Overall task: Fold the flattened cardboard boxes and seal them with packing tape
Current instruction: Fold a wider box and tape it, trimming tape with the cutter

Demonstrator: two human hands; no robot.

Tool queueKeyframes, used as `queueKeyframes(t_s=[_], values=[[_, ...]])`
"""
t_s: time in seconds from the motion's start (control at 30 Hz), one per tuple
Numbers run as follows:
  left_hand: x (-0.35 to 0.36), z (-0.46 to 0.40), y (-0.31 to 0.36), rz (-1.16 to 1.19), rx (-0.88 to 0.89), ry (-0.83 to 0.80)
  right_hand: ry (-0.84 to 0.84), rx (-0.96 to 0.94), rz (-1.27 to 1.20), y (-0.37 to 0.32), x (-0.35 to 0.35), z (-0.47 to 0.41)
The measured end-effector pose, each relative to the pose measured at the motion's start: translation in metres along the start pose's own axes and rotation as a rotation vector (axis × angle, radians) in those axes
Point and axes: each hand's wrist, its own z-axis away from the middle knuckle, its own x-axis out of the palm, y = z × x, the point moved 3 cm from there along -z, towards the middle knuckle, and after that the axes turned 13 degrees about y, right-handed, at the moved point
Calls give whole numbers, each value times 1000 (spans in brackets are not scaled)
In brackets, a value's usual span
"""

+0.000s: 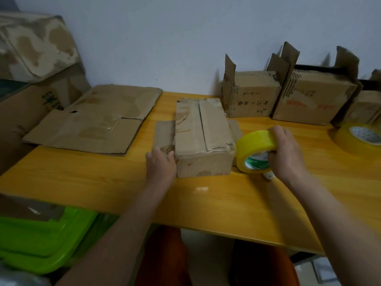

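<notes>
Folded cardboard box [203, 137] sits mid-desk [103, 178], top flaps closed. Left hand [161, 165] flat against its left side, fingers relaxed. Right hand [287, 151] grips yellow packing tape roll [252, 150] just right of the box. Flattened cardboard [97, 120] lies far left; 2nd tape roll [358, 137] at right edge.

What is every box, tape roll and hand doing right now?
Middle box: folded up, top flaps closed, side flaps lying out.
Tape roll: upright beside the middle box, gripped.
Right hand: grips the tape roll.
Left hand: rests against the box's left side.
Flat cardboard: unfolded.
Back boxes: standing, flaps up.
Second tape roll: lying flat, untouched.
</notes>
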Motion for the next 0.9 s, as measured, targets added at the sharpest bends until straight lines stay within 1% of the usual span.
queueKeyframes(t_s=[0.07, 0.1, 0.17, 0.23, 0.3, 0.4, 0.43, 0.47, 0.5, 0.57, 0.63, 0.7, 0.77, 0.83, 0.9], values=[[-9, 12, 9, 83, 230, 208, -15, 10, -12, -4, 1, 2], [-12, 18, 11, 110, 335, 266, -19, 15, -20, -6, 1, 3], [-17, 26, 8, 117, 469, 319, -29, 33, -36, -7, 1, 6], [-21, 28, 8, 58, 519, 285, -52, 49, -60, -7, 0, 8], [-25, 28, 13, -28, 534, 194, -90, 33, -101, -11, 1, 14], [-30, 11, 18, -212, 436, 76, -191, 11, -207, -23, 4, 26], [-32, 5, 20, -279, 429, 80, -232, 9, -255, -28, 5, 32], [-33, 1, 22, -343, 466, 110, -267, -1, -300, -34, 6, 37], [-33, 1, 25, -381, 542, 158, -292, -18, -338, -40, 7, 42], [-28, 8, 29, -358, 686, 186, -332, -43, -380, -48, 8, 49], [-23, 17, 24, -281, 763, 115, -354, -36, -395, -53, 8, 51], [-25, 21, 19, -264, 800, 68, -372, -29, -417, -55, 7, 51], [-28, 22, 18, -317, 823, 21, -378, -35, -434, -56, 6, 49], [-32, 25, 22, -389, 816, -42, -386, -31, -448, -56, 6, 47], [-32, 28, 26, -400, 804, -77, -420, 1, -487, -55, 5, 48]])
